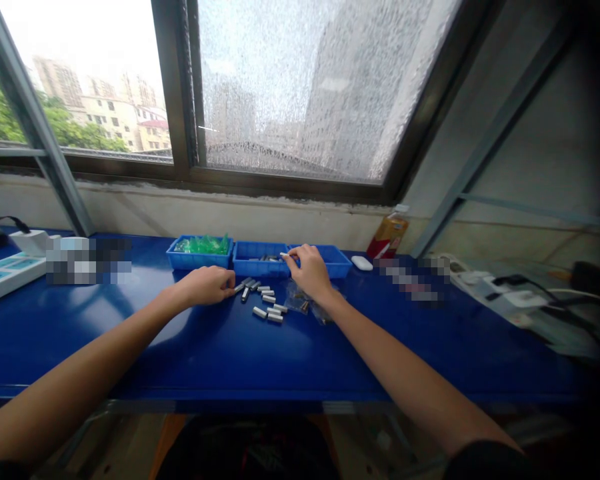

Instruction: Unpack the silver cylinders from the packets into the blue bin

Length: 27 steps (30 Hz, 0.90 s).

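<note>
My right hand pinches a small silver metal cylinder above the front edge of the blue bins. Beneath it is the middle blue bin, with several similar pieces inside. My left hand is low over the table, its fingers closed at the end of another small silver metal cylinder. More silver cylinders lie loose on the table between my hands. Clear plastic bags with small brass-coloured parts lie under my right wrist, partly hidden by it.
The left blue bin holds green plastic; the right blue bin is partly behind my right hand. Beyond it are a white rounded case and a drink bottle. Power strips and cables lie at both sides. A window stands behind.
</note>
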{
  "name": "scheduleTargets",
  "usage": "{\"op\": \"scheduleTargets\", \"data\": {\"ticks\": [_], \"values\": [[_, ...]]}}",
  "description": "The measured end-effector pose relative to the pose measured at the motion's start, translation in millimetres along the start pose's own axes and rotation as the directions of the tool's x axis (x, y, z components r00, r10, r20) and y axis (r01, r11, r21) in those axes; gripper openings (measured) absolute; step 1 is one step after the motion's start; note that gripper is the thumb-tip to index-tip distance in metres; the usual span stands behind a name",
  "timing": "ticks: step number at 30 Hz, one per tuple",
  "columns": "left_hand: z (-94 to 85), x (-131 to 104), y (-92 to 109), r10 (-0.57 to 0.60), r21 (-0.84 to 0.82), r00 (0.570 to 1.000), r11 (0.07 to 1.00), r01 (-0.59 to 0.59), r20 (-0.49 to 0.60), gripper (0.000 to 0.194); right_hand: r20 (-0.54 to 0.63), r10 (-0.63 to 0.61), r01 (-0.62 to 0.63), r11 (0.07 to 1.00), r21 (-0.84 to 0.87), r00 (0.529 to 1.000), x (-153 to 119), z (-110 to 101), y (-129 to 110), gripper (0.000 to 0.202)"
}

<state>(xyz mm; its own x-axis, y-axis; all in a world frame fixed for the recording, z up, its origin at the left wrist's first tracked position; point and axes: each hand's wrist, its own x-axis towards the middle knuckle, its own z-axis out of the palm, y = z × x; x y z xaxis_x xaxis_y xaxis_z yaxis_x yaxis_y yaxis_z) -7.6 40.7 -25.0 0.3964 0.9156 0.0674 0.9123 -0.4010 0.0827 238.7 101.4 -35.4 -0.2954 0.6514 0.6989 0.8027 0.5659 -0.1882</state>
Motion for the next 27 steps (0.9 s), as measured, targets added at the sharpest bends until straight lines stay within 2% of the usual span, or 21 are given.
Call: {"op": "scheduleTargets", "data": {"ticks": [7,11,13,17,23,27], "values": [[2.9,0.1,10.4,-0.006,0.046,0.998,0.999,0.009,-0.068,0.026,0.080,0.042,-0.035,0.996,-0.087,0.996,-2.4,-0.3,-3.2,0.024],[7.2,3.2,11.0,-0.051,0.035,0.991,0.998,0.056,-0.121,0.024,0.061,-0.035,0.037,0.999,-0.032,0.998,-7.6,-7.8,-18.2,0.024],[7.0,5.5,9.8,-0.027,-0.028,0.992,0.999,0.023,-0.123,0.021,0.089,-0.132,0.129,0.991,0.033,0.987,-10.9,-11.8,-29.3,0.023],[1.2,7.6,13.8,0.028,-0.214,0.987,0.975,-0.062,-0.159,0.025,0.162,-0.326,0.302,0.940,0.157,0.931,-17.0,-15.5,-49.5,0.028],[-7.5,4.7,27.6,0.117,-0.332,0.969,0.925,-0.186,-0.217,0.036,0.169,-0.367,0.338,0.924,0.178,0.915,-18.5,-16.4,-56.1,0.009],[-11.2,0.7,32.6,0.143,-0.369,0.941,0.893,-0.256,-0.308,0.026,0.136,-0.334,0.302,0.929,0.212,0.933,-17.2,-15.8,-55.9,0.019]]}}
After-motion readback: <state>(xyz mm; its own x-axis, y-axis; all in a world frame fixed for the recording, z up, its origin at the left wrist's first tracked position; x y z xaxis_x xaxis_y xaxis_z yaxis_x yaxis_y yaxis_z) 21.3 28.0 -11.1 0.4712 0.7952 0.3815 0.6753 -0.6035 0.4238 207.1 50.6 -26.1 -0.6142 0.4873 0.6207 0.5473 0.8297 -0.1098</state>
